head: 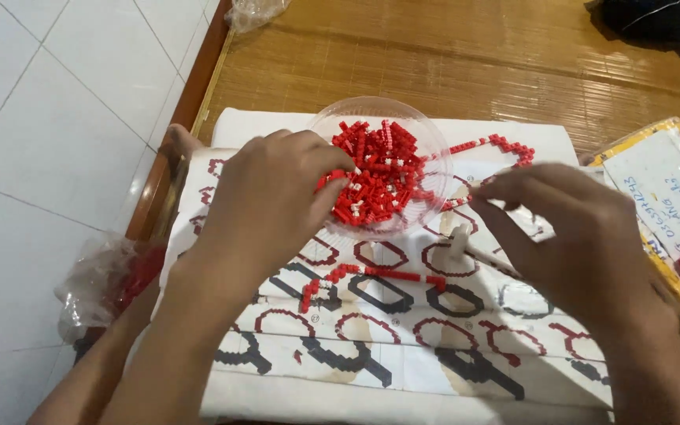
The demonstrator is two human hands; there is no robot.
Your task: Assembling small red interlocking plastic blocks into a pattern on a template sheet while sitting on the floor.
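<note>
The printed instruction sheet point(403, 346) with red and black shapes lies closest, spread flat. Above it, the left hand point(277, 197) reaches into the clear plastic bowl point(434, 149), its fingers pinched on the tiny red bricks point(379, 173) piled inside. It looks like the picking step, and next a small brick has to be lifted out with care. The right hand point(568, 236) is beside the bowl, fingertips pinched on the thin red brick chain point(497, 145) that loops behind the bowl. A second built strip point(371, 277) lies on the sheet between both hands. A plastic bag point(100, 279) sits far left.
</note>
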